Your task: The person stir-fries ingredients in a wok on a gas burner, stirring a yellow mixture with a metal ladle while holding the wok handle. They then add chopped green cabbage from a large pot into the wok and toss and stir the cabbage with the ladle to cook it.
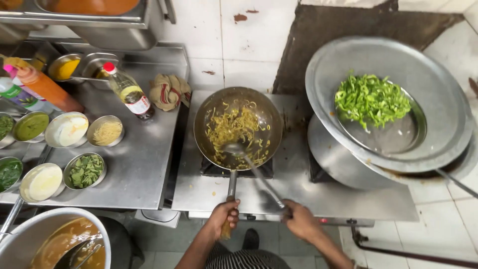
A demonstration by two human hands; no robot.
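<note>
A round steel pan (238, 99) with yellowish noodles (234, 128) sits on the burner in the middle of the steel stove. My left hand (223, 217) grips the pan's long handle (231, 189) at its wooden end. My right hand (299, 219) holds the handle of a long metal ladle (256, 172), whose bowl rests in the noodles at the pan's near side.
A big steel basin (438, 99) with sliced green peppers (371, 99) stands tilted at the right. On the left counter (144, 164) are several small bowls of sauces, leaves and noodles, an oil bottle (130, 92), an orange squeeze bottle (42, 84), a cloth (169, 91). A pot of brown sauce (55, 241) is at bottom left.
</note>
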